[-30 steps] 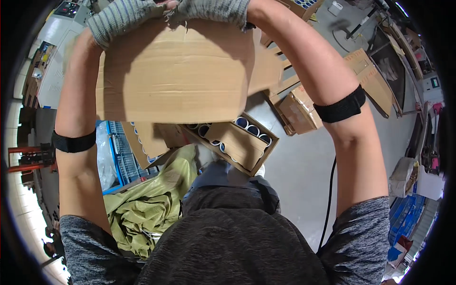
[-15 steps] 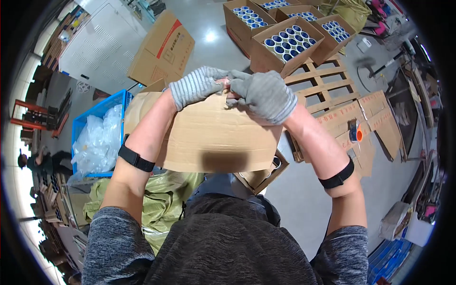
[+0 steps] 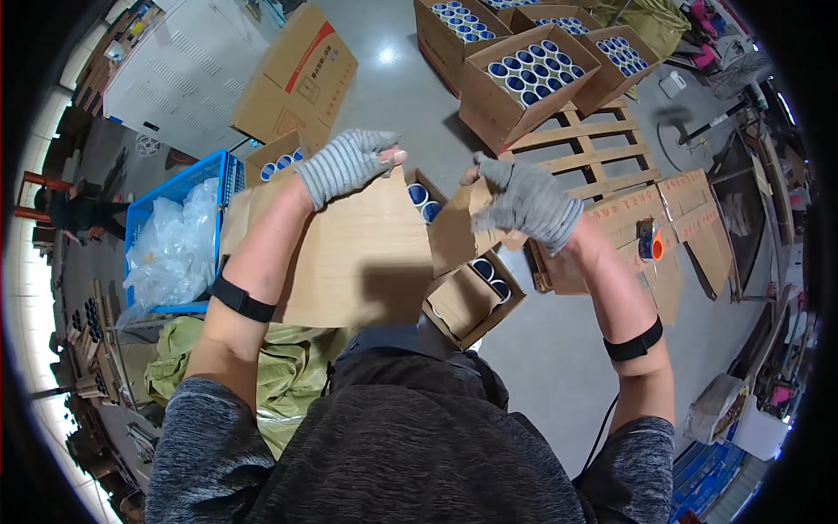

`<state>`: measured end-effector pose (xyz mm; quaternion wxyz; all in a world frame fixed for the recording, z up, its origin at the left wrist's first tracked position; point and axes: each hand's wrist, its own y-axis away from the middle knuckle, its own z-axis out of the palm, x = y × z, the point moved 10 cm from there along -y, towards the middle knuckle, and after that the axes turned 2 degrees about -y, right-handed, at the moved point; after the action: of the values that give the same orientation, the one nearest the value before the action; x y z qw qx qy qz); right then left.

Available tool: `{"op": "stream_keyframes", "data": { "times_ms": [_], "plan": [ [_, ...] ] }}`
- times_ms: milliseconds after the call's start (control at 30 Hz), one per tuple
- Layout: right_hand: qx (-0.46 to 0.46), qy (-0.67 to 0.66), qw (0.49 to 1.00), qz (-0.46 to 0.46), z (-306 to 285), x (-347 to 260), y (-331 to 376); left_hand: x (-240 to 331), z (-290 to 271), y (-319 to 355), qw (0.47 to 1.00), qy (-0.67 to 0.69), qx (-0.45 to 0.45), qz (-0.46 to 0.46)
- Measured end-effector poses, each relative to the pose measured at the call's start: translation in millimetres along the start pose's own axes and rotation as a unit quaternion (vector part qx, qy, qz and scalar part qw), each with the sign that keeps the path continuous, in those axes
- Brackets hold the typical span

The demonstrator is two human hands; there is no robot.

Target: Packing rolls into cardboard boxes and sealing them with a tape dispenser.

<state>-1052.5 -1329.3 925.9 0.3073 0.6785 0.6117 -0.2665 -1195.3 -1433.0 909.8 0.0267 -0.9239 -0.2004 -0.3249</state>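
The left hand (image 3: pixel 351 166) pinches a cardboard sheet (image 3: pixel 362 249), the right hand (image 3: pixel 528 205) clamps a cardboard strip (image 3: pixel 452 231). Seemingly light, bendable — best held edgewise.

A smooth grey floor, seen from my remote post, stretches out below, with a bright glare spot near the top: floor (image 3: pixel 559 358). At the upper right I see a slatted wooden pallet (image 3: pixel 604 131), overlapped on its near side by flattened brown cardboard (image 3: pixel 602 236). Beyond the flat pieces sits a white jug (image 3: pixel 672 85). To my left stands a blue plastic crate (image 3: pixel 179 181), and just below it lies a rumpled olive-green tarp (image 3: pixel 301 371). Near the wearer's legs, an open carton (image 3: pixel 496 323) sits at a slant. A thin black cable (image 3: pixel 601 432) runs along the lower right.
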Motion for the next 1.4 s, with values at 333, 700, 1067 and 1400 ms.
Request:
{"op": "stream_keyframes", "data": {
  "times_ms": [333,700,1067,1400],
  "plan": [
    [-0.027,0.039,0.967,0.251,46.6,196.4,101.6,-346.7,-183.4,141.2,0.860,-0.050,0.429,-0.272],
    [-0.281,0.142,0.849,0.425,313.8,392.4,354.5,-417.8,152.7,62.6,0.630,0.558,0.311,-0.441],
    [0.020,-0.269,0.912,0.309,359.3,338.9,-36.6,-613.3,389.8,66.9,0.838,0.188,0.130,-0.495],
    [-0.018,-0.261,0.857,0.445,445.9,525.0,-100.1,-517.5,427.8,16.5,0.789,0.370,0.125,-0.474]
  ]
}}
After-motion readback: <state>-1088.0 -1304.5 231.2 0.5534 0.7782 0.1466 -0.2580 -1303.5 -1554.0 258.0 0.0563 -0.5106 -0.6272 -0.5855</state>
